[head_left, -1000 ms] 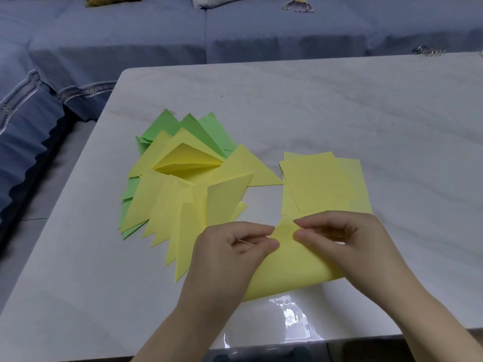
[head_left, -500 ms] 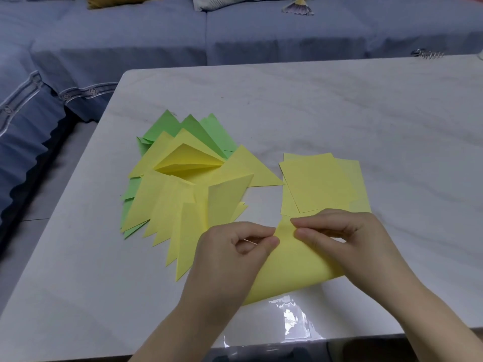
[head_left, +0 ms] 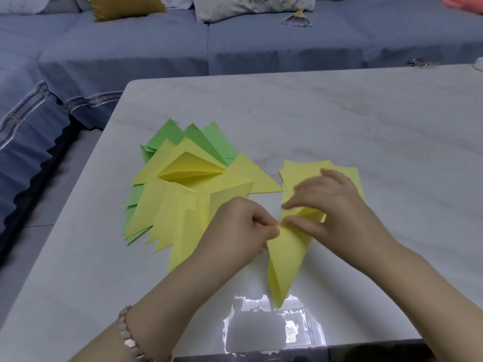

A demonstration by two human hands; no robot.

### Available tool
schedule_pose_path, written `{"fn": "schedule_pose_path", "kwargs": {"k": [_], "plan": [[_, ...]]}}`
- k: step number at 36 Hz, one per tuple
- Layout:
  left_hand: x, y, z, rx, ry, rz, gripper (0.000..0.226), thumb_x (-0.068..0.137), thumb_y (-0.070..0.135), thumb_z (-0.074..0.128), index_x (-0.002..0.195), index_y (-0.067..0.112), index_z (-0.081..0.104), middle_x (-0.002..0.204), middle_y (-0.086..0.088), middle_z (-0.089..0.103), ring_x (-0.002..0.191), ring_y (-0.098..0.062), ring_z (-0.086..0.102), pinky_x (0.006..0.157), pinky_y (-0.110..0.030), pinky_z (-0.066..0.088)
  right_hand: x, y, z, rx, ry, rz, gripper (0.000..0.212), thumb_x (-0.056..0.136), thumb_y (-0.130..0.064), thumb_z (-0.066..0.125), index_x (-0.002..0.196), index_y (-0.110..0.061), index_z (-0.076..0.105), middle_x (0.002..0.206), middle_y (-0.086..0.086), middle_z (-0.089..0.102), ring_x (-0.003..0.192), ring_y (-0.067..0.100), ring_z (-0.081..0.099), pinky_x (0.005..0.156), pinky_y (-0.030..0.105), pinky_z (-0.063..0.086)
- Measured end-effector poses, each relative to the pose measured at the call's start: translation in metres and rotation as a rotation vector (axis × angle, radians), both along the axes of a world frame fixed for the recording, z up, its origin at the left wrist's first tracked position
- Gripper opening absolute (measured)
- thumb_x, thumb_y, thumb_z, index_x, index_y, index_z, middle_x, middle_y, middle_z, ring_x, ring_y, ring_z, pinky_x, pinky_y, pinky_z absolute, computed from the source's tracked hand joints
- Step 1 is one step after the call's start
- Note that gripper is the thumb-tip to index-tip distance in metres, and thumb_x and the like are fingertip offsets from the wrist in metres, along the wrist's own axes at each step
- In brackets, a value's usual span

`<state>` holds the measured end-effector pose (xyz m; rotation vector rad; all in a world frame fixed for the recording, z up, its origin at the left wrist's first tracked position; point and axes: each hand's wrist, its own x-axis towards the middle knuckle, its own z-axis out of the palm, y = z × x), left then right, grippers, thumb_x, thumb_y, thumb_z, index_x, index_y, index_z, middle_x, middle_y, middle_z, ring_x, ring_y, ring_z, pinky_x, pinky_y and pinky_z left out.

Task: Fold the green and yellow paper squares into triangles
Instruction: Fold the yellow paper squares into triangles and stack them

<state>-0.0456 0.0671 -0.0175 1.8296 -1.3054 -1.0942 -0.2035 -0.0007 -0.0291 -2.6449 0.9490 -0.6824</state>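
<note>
evidently light, thin and floppy, the yellow sheet (head_left: pixel 287 259) is best held at corners: left hand (head_left: pixel 243 228) pinches 1 corner, right hand (head_left: pixel 332 207), blurred, seemingly pinches its flap.

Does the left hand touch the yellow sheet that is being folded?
Touching. The head view shows the left hand pinching the yellow sheet at its upper corner.

Yellow sheet (head_left: pixel 287 257) half-folded, tip toward viewer; folded triangles (head_left: pixel 180 205) piled left.
</note>
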Motion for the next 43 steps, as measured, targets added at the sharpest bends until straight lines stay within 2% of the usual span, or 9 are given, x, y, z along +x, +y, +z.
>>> {"fn": "schedule_pose_path", "kwargs": {"k": [4,8,13,18,25,31,35,40,43], "plan": [[0.002,-0.002,-0.01,-0.001,0.371,0.281,0.019,0.079,-0.004,0.067,0.066,0.01,0.067,0.046,0.005,0.062,0.042,-0.005,0.058,0.05,-0.017,0.053,0.0,0.005,-0.002,0.451,-0.343,-0.364,0.052,0.074,-0.041,0.07,0.122,-0.03,0.052,0.119,-0.011,0.051,0.114,0.005,0.045,0.095,0.012,0.03],[0.0,0.0,-0.017,-0.014,0.597,0.435,0.012,0.078,-0.005,0.068,0.073,0.006,0.065,0.048,0.0,0.064,0.044,-0.007,0.06,0.049,-0.017,0.053,-0.002,0.013,-0.011,1.187,-0.554,-0.451,0.1,0.043,-0.049,0.073,0.134,-0.028,0.036,0.1,-0.007,0.068,0.096,0.008,0.063,0.093,0.029,0.045],[-0.001,0.004,-0.026,0.011,0.62,0.455,0.012,0.078,-0.004,0.068,0.072,0.006,0.065,0.053,-0.003,0.066,0.045,-0.009,0.063,0.048,-0.018,0.053,0.0,0.02,-0.022,1.432,-0.625,-0.395,0.061,0.061,-0.023,0.075,0.119,-0.017,0.057,0.083,0.001,0.072,0.066,0.01,0.066,0.054,0.018,0.048],[0.005,0.002,-0.039,0.046,0.441,0.447,0.012,0.078,-0.001,0.07,0.071,0.007,0.065,0.061,-0.009,0.067,0.048,-0.011,0.064,0.047,-0.017,0.051,0.001,0.018,-0.034,1.359,-0.637,-0.501,0.03,0.075,-0.004,0.072,0.102,-0.013,0.063,0.072,0.003,0.072,0.06,0.01,0.066,0.053,0.018,0.051],[0.009,-0.003,-0.06,0.082,0.077,0.351,0.013,0.079,0.005,0.068,0.072,0.015,0.064,0.052,0.001,0.064,0.042,-0.007,0.056,0.061,-0.025,0.052,0.009,0.018,-0.06,1.116,-0.412,-0.575,0.031,0.068,-0.01,0.079,0.089,-0.017,0.058,0.062,0.002,0.066,0.059,0.015,0.063,0.069,0.03,0.052],[0.01,-0.007,-0.064,0.033,-0.223,0.207,0.016,0.081,0.01,0.062,0.089,0.021,0.068,0.072,0.004,0.056,0.066,-0.012,0.054,0.054,-0.016,0.036,0.01,0.022,-0.076,0.86,-0.233,-0.527,0.028,0.074,-0.018,0.074,0.08,-0.027,0.049,0.069,0.002,0.066,0.064,0.007,0.057,0.053,0.013,0.036],[0.011,-0.009,-0.067,0.079,-0.321,0.141,0.018,0.082,0.007,0.057,0.089,0.017,0.07,0.077,0.001,0.061,0.072,-0.014,0.055,0.056,-0.02,0.035,0.008,0.027,-0.079,0.742,-0.149,-0.444,0.026,0.075,-0.016,0.071,0.075,-0.03,0.049,0.065,-0.004,0.06,0.06,0.005,0.051,0.06,0.02,0.039],[0.01,-0.012,-0.068,0.088,-0.359,0.132,0.024,0.081,0.004,0.051,0.09,0.016,0.069,0.081,0.001,0.063,0.074,-0.015,0.055,0.058,-0.022,0.034,0.008,0.038,-0.088,0.34,-0.011,-0.316,0.01,0.081,-0.015,0.059,0.079,-0.023,0.065,0.085,-0.013,0.052,0.073,0.003,0.047,0.061,0.022,0.036],[0.009,-0.013,-0.068,0.089,-0.4,0.115,0.027,0.081,0.003,0.049,0.092,0.017,0.07,0.085,0.0,0.065,0.076,-0.014,0.055,0.059,-0.021,0.033,0.003,0.042,-0.097,0.093,0.12,-0.145,0.021,0.059,-0.004,0.069,0.078,-0.013,0.069,0.089,-0.004,0.063,0.079,0.017,0.06,0.062,0.022,0.043]]}}
